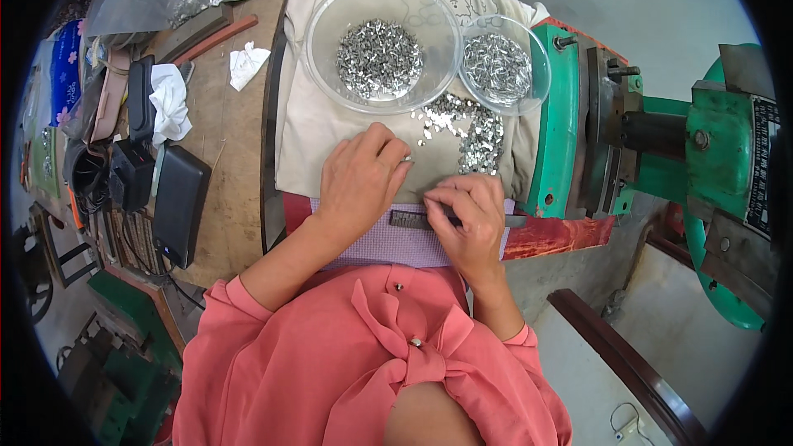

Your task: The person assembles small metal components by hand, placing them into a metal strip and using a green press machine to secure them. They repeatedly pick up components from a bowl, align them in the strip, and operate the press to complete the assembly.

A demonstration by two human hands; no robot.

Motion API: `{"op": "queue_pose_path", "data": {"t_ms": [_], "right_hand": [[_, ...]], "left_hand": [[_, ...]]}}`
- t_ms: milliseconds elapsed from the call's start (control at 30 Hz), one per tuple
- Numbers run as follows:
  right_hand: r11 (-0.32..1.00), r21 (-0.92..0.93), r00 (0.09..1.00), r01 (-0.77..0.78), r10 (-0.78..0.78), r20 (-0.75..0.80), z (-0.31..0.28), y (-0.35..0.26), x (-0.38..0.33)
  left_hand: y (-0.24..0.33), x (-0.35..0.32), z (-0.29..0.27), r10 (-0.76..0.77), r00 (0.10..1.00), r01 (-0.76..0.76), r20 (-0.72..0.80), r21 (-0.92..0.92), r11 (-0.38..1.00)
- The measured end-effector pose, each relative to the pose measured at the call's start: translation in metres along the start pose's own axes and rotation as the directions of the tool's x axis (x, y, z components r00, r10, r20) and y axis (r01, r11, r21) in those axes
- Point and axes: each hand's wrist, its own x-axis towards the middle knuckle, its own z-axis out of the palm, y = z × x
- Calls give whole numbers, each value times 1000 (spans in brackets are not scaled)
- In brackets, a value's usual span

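Note:
My left hand (360, 180) hovers over the beige cloth (301, 136), thumb and forefinger pinched on a tiny metallic piece whose kind I cannot make out. To its right, my right hand (471, 219) has its fingers curled together; what they hold, if anything, is hidden. Beneath that hand lies a dark flat bar (408, 220), partly covered by it. Small shiny flat metal pieces (481, 144) are spread loosely beyond my hands. A large clear round tub (318, 74) contains a heap of small metal parts. Beside it, a smaller clear tub (541, 87) contains slender silvery parts.
A green machine (562, 116) with heavy metal plates stands close on the right. At left, a wooden table (239, 140) carries a black case (182, 198), crumpled white tissue (168, 103), a red bar (216, 38) and a plastic bag (157, 0) of metal parts. Purple fabric (372, 244) lies nearest me.

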Motion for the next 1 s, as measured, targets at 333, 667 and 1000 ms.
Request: {"op": "queue_pose_path", "data": {"t_ms": [333, 667, 1000], "right_hand": [[1000, 7, 996, -21, 20, 86, -2, -8, -26], [997, -72, 998, 13, -17, -63, 7, 16, 33], [995, -84, 999, 47, -47, -3, 15, 22, 42]], "left_hand": [[-1, -2, -2, 4, 1000, -3, 4, -94, 996], [-2, -5, -5, 46, 999, -46, -4, -77, 996], [-4, -41, -28, 76, 996, -67, 42, -191, 979]]}}
